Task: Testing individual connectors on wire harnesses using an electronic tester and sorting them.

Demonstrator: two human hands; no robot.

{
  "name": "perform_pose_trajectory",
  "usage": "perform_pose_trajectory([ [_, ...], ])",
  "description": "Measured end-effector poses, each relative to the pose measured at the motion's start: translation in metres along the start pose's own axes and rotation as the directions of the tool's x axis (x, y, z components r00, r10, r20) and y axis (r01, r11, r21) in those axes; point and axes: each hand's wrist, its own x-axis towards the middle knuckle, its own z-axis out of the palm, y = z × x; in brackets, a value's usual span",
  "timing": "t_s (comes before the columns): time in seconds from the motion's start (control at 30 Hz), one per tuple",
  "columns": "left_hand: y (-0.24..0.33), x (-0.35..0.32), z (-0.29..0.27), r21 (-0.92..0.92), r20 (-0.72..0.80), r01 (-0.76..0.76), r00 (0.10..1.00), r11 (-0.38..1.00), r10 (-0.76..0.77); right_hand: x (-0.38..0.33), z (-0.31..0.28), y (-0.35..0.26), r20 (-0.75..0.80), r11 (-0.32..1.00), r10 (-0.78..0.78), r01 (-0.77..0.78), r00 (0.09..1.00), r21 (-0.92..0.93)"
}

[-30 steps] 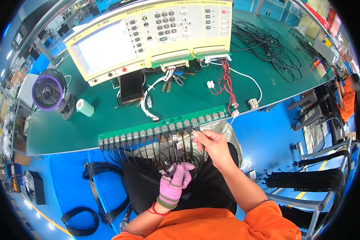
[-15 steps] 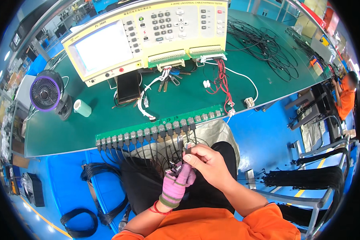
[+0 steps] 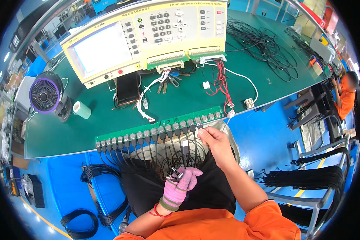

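Had the hands apart above the lap, with the bare right hand (image 3: 217, 146) up at the long green connector board (image 3: 128, 132) and the pink-gloved left hand (image 3: 180, 184) lower, nearer the body. Pinched a black plug (image 3: 199, 126) between right thumb and forefinger, near the board's right end; could not tell whether fully seated. Clamped the left fingers about a bunch of metal-tipped plugs (image 3: 175, 175), with one pale-tipped plug (image 3: 185, 149) standing up from the glove toward the board. Saw more black plugs (image 3: 163, 136) in a row along the board, with cables trailing down over the lap.

Faced a cream-yellow tester (image 3: 148, 40) across the green surface (image 3: 68, 136), with red wires (image 3: 222, 84) and white wires (image 3: 140, 105) running from its front. Noticed a purple-rimmed fan (image 3: 44, 95) and a pale green cylinder (image 3: 82, 110) at left, keys (image 3: 173, 82) near the tester's front, and tangled black cables (image 3: 270, 50) at right. Glimpsed another person (image 3: 346, 100) in orange, far right, beyond a rack of hanging cables (image 3: 308, 180).
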Motion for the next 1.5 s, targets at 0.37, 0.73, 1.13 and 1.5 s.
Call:
perform_pose_trajectory([
  [0.37,-0.002,0.003,0.002,0.027,0.065,-0.014,0.998,1.0,0.012,-0.015,-0.006,-0.017,-0.106,0.96,-0.128,0.096,0.986,-0.265],
  [0.73,-0.006,0.014,0.01,0.235,-0.097,-0.331,0.928,0.914,0.361,-0.02,-0.014,-0.025,-0.061,0.997,-0.08,0.08,0.995,-0.002],
  [1.13,0.0,0.004,0.001,-0.027,-0.079,-0.151,0.986,0.988,0.149,0.003,-0.019,-0.006,0.006,0.996,0.06,-0.059,0.998,-0.064],
  [1.5,0.005,0.007,0.001,-0.027,-0.109,-0.08,0.991,0.996,0.077,-0.011,-0.017,-0.017,-0.063,0.747,-0.143,0.066,0.988,-0.661],
])
